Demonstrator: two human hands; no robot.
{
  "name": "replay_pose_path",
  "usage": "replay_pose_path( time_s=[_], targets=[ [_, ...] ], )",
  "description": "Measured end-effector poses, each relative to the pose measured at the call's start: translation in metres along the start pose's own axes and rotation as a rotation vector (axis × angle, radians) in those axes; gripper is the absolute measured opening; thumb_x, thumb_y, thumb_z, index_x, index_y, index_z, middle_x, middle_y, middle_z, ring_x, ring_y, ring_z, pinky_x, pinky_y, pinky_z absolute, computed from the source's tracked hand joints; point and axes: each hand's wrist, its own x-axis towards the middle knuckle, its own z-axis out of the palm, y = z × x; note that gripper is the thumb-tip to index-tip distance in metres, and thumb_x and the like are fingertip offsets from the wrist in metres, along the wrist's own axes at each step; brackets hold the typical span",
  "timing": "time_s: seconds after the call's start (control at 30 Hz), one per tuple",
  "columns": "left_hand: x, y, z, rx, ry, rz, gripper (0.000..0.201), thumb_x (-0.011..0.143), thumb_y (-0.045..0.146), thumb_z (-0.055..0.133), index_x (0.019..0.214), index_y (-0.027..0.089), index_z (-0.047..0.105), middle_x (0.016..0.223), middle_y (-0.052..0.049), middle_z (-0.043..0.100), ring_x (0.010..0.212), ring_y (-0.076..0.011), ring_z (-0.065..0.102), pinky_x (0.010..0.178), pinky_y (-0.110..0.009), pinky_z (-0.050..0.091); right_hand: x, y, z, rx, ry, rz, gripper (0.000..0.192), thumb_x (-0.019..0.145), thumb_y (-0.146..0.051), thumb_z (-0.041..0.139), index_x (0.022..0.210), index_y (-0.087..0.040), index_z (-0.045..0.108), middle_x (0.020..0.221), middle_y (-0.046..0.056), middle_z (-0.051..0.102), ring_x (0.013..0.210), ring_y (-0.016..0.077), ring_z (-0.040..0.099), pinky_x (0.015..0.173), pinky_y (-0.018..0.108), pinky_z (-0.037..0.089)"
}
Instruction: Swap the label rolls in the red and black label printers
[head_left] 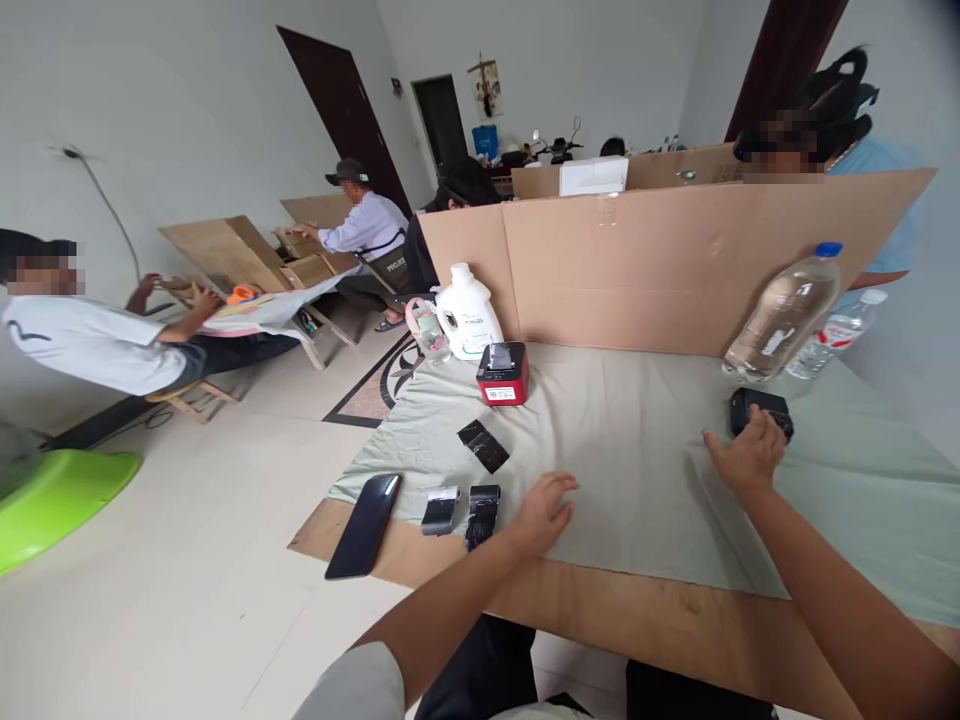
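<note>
view: single head-worn camera | looks: forward and down over a grey-green cloth on a plywood table [637, 600] | range: near, forearms enter from the bottom edge | far field: brown cardboard partition [675, 270], room beyond | overlap: no second view

A red box [502, 376] stands on the bench [637, 610] near a white jug [468, 312], with a clear bottle [784, 315] leaning against the cardboard wall [645, 265]. A phone [364, 525] lies at the bench's edge, and a green tub [52, 492] sits on the floor.
</note>
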Motion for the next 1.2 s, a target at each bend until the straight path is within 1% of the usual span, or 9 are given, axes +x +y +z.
replay_pose_path(
  time_s=[0.1, 0.23, 0.33, 0.47, 0.57, 0.7, 0.87, 0.97, 1.2],
  targets=[
    [0.011, -0.030, -0.042, 0.104, 0.207, -0.076, 0.027, 0.082, 0.019, 0.050, 0.107, 0.021, 0.060, 0.115, -0.007, 0.060, 0.113, -0.0196, 0.050, 0.104, -0.039, 0.039, -0.029, -0.031, -0.013, 0.058, -0.122, -0.165, 0.071, 0.079, -0.050, 0.046, 0.132, -0.005, 0.036, 0.127, 0.025, 0.045, 0.123, 0.0356, 0.036, 0.100, 0.053, 0.029],
    [0.016, -0.075, -0.096, 0.320, 0.449, -0.276, 0.022, 0.081, 0.017, 0.051, 0.100, 0.018, 0.061, 0.108, -0.010, 0.058, 0.110, -0.0240, 0.049, 0.100, -0.041, 0.040, -0.069, -0.063, -0.026, 0.212, -0.333, -0.332, 0.057, 0.080, -0.044, 0.045, 0.126, -0.012, 0.044, 0.123, 0.019, 0.051, 0.119, 0.0318, 0.042, 0.101, 0.051, 0.032],
    [0.025, -0.097, -0.125, 0.397, 0.516, -0.418, 0.024, 0.081, 0.016, 0.051, 0.102, 0.016, 0.060, 0.110, -0.013, 0.056, 0.113, -0.0269, 0.048, 0.101, -0.042, 0.037, -0.091, -0.082, -0.028, 0.336, -0.478, -0.391, 0.046, 0.080, -0.040, 0.046, 0.121, -0.018, 0.050, 0.120, 0.015, 0.055, 0.116, 0.0288, 0.046, 0.101, 0.049, 0.034],
    [0.066, -0.100, -0.145, 0.332, 0.516, -0.488, 0.041, 0.082, 0.028, 0.055, 0.121, 0.016, 0.049, 0.125, -0.014, 0.049, 0.123, -0.0273, 0.042, 0.104, -0.040, 0.033, -0.103, -0.110, -0.020, 0.468, -0.574, -0.414, 0.036, 0.080, -0.034, 0.049, 0.113, -0.022, 0.056, 0.115, 0.012, 0.058, 0.111, 0.0263, 0.051, 0.099, 0.046, 0.039],
    [0.108, -0.090, -0.147, 0.239, 0.456, -0.571, 0.067, 0.074, 0.043, 0.065, 0.132, 0.022, 0.039, 0.144, -0.013, 0.029, 0.129, -0.0291, 0.037, 0.104, -0.039, 0.033, -0.104, -0.131, -0.013, 0.553, -0.585, -0.436, 0.031, 0.079, -0.028, 0.050, 0.109, -0.024, 0.058, 0.112, 0.010, 0.059, 0.108, 0.0251, 0.053, 0.096, 0.045, 0.042],
    [0.149, -0.079, -0.139, 0.239, 0.346, -0.683, 0.088, 0.056, 0.051, 0.078, 0.132, 0.031, 0.038, 0.153, -0.008, 0.006, 0.133, -0.0372, 0.029, 0.104, -0.043, 0.030, -0.106, -0.151, -0.009, 0.611, -0.591, -0.441, 0.029, 0.078, -0.023, 0.052, 0.107, -0.027, 0.059, 0.111, 0.010, 0.060, 0.106, 0.0256, 0.054, 0.095, 0.045, 0.043],
    [0.174, -0.072, -0.123, 0.224, 0.488, -0.940, 0.107, 0.049, 0.055, 0.078, 0.137, 0.024, 0.027, 0.150, -0.019, 0.010, 0.132, -0.0432, 0.024, 0.099, -0.053, 0.031, -0.118, -0.159, -0.007, 0.617, -0.624, -0.413, 0.030, 0.077, -0.020, 0.052, 0.105, -0.027, 0.059, 0.109, 0.009, 0.061, 0.106, 0.0257, 0.054, 0.094, 0.045, 0.043],
    [0.184, -0.068, -0.113, 0.201, 0.514, -1.023, 0.115, 0.045, 0.053, 0.080, 0.138, 0.022, 0.021, 0.148, -0.024, 0.010, 0.132, -0.0453, 0.019, 0.096, -0.056, 0.031, -0.126, -0.163, -0.006, 0.617, -0.631, -0.393, 0.029, 0.078, -0.019, 0.051, 0.104, -0.026, 0.059, 0.109, 0.009, 0.061, 0.106, 0.0246, 0.054, 0.095, 0.044, 0.043],
    [0.184, -0.062, -0.100, 0.267, 0.623, -0.961, 0.101, 0.053, 0.053, 0.074, 0.133, 0.016, 0.025, 0.136, -0.022, 0.024, 0.124, -0.0372, 0.035, 0.097, -0.045, 0.034, -0.133, -0.168, -0.006, 0.620, -0.645, -0.302, 0.026, 0.076, -0.017, 0.054, 0.100, -0.024, 0.061, 0.110, 0.009, 0.061, 0.107, 0.0223, 0.054, 0.096, 0.040, 0.043]
  ],
)
